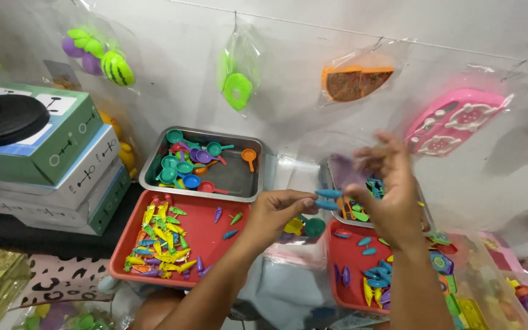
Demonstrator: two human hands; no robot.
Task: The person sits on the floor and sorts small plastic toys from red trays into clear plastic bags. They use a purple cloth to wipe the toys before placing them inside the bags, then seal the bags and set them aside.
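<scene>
My left hand pinches small blue toy pieces between thumb and fingers, in the middle of the view. My right hand is raised just right of it, holding the mouth of a clear plastic bag with a purple toy piece near its fingers. The blue pieces sit at the bag's opening. A yellow piece and a green toy pan show through the bag below my left hand.
A red tray at left holds several yellow, green and blue toy carrots. Behind it a metal tray holds toy pans. Another red tray at right holds several blue pieces. Stacked boxes stand left; bagged toys hang on the wall.
</scene>
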